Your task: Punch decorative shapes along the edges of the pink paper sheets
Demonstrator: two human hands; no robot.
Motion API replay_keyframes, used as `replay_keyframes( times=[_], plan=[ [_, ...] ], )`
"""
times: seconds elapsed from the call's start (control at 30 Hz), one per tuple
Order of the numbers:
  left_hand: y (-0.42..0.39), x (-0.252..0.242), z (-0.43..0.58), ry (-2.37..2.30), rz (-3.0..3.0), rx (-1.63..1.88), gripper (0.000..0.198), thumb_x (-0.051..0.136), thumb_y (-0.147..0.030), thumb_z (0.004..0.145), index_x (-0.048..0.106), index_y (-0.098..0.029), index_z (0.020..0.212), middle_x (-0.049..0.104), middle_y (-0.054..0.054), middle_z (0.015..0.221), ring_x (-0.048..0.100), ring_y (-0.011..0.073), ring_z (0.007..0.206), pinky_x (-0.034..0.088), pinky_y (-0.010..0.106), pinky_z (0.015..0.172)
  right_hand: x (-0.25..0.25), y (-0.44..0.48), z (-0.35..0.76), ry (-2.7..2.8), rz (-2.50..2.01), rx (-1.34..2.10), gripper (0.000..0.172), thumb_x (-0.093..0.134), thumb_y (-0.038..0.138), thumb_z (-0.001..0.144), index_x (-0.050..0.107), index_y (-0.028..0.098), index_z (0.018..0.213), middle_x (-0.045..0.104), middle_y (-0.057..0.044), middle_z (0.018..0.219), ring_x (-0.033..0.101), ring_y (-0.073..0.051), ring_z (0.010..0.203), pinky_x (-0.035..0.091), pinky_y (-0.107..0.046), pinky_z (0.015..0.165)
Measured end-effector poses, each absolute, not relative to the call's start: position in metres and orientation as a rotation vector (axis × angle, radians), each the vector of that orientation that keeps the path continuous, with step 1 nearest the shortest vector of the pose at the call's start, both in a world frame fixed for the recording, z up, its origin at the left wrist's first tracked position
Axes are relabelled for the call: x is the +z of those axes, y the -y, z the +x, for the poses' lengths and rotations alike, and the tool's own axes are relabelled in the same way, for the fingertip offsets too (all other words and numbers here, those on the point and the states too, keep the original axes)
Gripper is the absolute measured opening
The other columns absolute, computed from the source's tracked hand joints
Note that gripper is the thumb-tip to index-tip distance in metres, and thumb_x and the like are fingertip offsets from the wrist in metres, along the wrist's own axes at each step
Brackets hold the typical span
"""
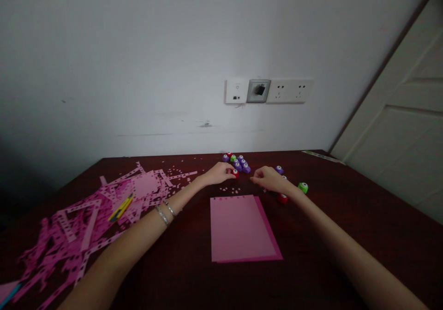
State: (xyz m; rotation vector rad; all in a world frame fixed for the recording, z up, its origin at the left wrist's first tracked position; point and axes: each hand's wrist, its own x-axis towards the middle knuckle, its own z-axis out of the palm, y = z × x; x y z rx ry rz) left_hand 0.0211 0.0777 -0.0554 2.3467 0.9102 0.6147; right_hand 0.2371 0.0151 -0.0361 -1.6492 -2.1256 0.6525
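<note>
My left hand (220, 173) is closed at the fingertips on a small red craft punch (236, 174), just beyond the pink paper. To its right my right hand (268, 179) is closed in a pinch above the table; whatever is between the fingertips, if anything, is too small to make out. Two stacked sheets of pink paper (242, 229), one lighter and one darker, lie in front of me, with a row of punched marks along the far edge. Tiny punched paper bits (230, 190) are scattered between that edge and my hands.
Purple craft punches (237, 165) cluster with red and green ones behind my hands. A green punch (303, 187) and a red punch (282, 199) sit by my right forearm. Pink paper scraps (83, 222) with a yellow utility knife (121, 207) spread leftward. The wall (173, 70) stands behind.
</note>
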Motion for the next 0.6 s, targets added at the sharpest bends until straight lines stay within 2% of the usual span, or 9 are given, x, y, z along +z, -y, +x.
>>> replay_keyframes(
  times=[0.23,0.6],
  plan=[
    [-0.046,-0.059,0.024,-0.879,2.311,0.58,0.021,0.06,-0.03,0.073,0.065,-0.013,0.084,0.056,-0.002,0.06,0.045,0.0086,0.052,0.031,0.022,0.051,-0.038,-0.016,0.237,2.14,-1.657,0.653,0.024,0.051,0.032,0.076,0.057,0.014,0.062,0.059,-0.003,0.051,0.054,-0.011,0.04,0.037,-0.019,0.038],
    [-0.044,-0.068,0.027,-0.907,2.268,0.561,0.021,0.063,-0.029,0.07,0.064,-0.013,0.083,0.056,-0.002,0.059,0.046,0.0088,0.051,0.031,0.021,0.05,-0.04,-0.014,0.24,2.151,-1.668,0.642,0.028,0.053,0.034,0.076,0.058,0.013,0.058,0.057,-0.003,0.049,0.051,-0.01,0.043,0.035,-0.019,0.041]
  ],
)
